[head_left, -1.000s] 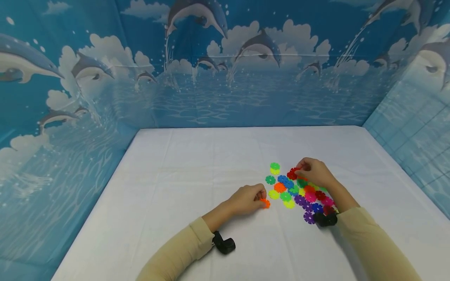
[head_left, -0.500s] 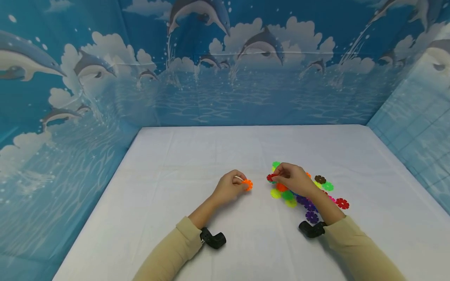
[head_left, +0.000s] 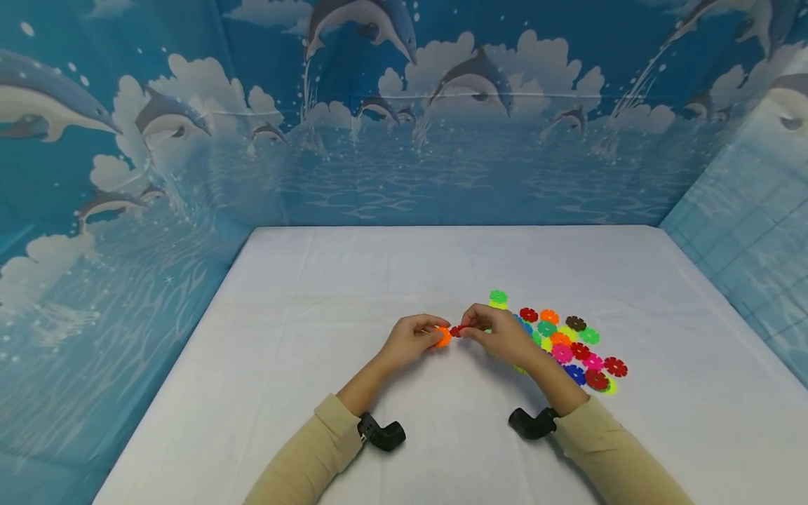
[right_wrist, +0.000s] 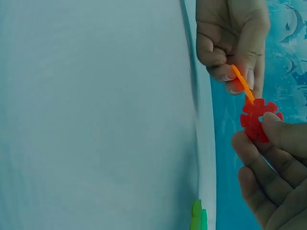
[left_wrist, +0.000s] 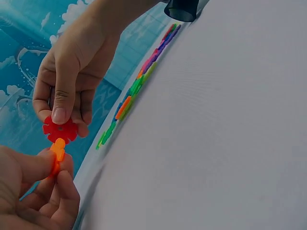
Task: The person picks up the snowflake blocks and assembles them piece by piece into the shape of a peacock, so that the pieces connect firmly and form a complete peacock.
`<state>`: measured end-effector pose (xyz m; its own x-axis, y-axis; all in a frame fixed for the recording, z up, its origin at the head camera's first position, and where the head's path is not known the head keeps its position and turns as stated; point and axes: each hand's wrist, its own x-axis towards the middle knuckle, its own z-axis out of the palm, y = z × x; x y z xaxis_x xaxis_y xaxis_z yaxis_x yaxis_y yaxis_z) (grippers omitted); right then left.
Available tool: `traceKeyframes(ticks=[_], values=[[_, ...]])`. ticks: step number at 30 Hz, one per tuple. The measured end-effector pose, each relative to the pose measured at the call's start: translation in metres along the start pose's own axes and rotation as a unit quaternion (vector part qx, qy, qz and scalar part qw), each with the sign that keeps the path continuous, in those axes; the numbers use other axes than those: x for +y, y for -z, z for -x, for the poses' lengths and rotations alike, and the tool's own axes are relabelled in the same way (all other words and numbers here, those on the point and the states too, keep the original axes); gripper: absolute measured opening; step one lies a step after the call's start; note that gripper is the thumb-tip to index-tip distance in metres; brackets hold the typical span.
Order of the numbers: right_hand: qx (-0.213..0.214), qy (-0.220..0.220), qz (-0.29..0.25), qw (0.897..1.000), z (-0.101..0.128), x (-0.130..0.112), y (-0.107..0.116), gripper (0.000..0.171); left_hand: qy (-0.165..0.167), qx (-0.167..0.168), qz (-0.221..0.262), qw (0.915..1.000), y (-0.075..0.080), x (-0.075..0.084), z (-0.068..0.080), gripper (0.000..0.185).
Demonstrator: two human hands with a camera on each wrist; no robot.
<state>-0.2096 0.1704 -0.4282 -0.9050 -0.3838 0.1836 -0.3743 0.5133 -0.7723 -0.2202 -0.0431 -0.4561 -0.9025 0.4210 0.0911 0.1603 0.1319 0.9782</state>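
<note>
Between thumb and fingers, my left hand [head_left: 410, 341] pinches an orange notched plastic disc [head_left: 444, 337]. My right hand [head_left: 503, 335] pinches a red notched disc [right_wrist: 261, 120] by its rim. Both discs are held above the table, edge to edge and at an angle to each other. In the right wrist view the orange disc [right_wrist: 243, 84] meets the red one at its rim; whether their notches interlock I cannot tell. The left wrist view has the red disc [left_wrist: 60, 129] just above the orange disc [left_wrist: 57, 155].
Many-coloured notched discs [head_left: 562, 352] lie in a loose spread on the white table [head_left: 315, 294], right of the hands and partly behind the right arm. A blue dolphin-print cloth [head_left: 353, 182] hangs behind the table. Black wrist cameras [head_left: 381, 433] sit at both cuffs.
My right hand has carried the red disc left from the spread to the orange disc. The left hand lifted the orange disc and moved it left, then stayed nearly in place.
</note>
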Motion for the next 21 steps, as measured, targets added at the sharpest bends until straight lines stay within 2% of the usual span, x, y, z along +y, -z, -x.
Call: traceKeyframes(ticks=[3,8,13,16,20,21], values=[[-0.003,-0.004,0.005,1.000,0.001,-0.001,-0.002,0.008,-0.007,-0.004,0.009,0.9999,0.000,-0.002,0.000,0.021],[0.008,0.023,0.023,0.999,0.001,-0.002,-0.007,0.009,-0.005,-0.016,0.025,0.9995,0.000,-0.004,-0.001,0.022],[0.024,0.051,0.047,0.997,0.001,-0.001,-0.012,0.011,0.014,-0.026,0.037,0.9989,0.002,0.016,0.007,0.021],[0.031,0.076,0.065,0.995,0.001,-0.001,-0.014,0.012,0.028,-0.024,0.061,0.9974,0.001,0.014,0.007,0.020],[0.033,0.100,0.074,0.992,0.001,-0.002,-0.016,0.012,0.041,-0.013,0.096,0.9944,-0.002,-0.004,0.003,0.019],[0.031,0.103,0.074,0.991,0.001,-0.002,-0.016,0.013,0.050,-0.010,0.105,0.9932,-0.002,-0.004,0.003,0.020]])
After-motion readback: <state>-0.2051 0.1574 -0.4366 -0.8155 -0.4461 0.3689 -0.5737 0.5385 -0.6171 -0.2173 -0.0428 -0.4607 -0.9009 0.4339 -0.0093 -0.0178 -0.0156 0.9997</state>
